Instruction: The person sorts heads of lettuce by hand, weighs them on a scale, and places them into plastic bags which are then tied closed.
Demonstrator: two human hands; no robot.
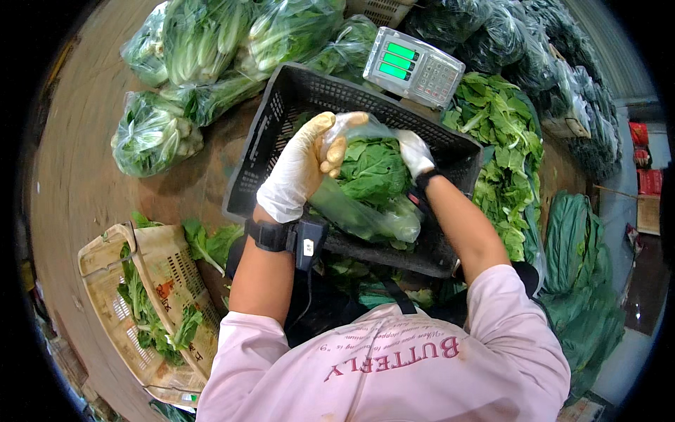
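A clear plastic bag (364, 215) with leafy green vegetables (375, 171) inside lies tilted in a black plastic crate (295, 87). My left hand (303, 163), in a white glove with yellowish fingers, holds the bag's upper edge, its fingers curled at the film. On the far right side of the bag, my gloved right hand (415, 152) grips the film; its fingertips are partly hidden behind the bag. Pale stems show through the plastic at the near end. A digital scale display (414, 67) with three lit green panels stands just beyond the crate.
Bagged greens (155, 134) rest on the wooden surface at upper left. A beige plastic basket (174, 264) with loose leaves stands at lower left. Loose greens (501, 158) are heaped right of the crate. Dark bagged vegetables (501, 42) and green bundles (575, 264) lie farther right.
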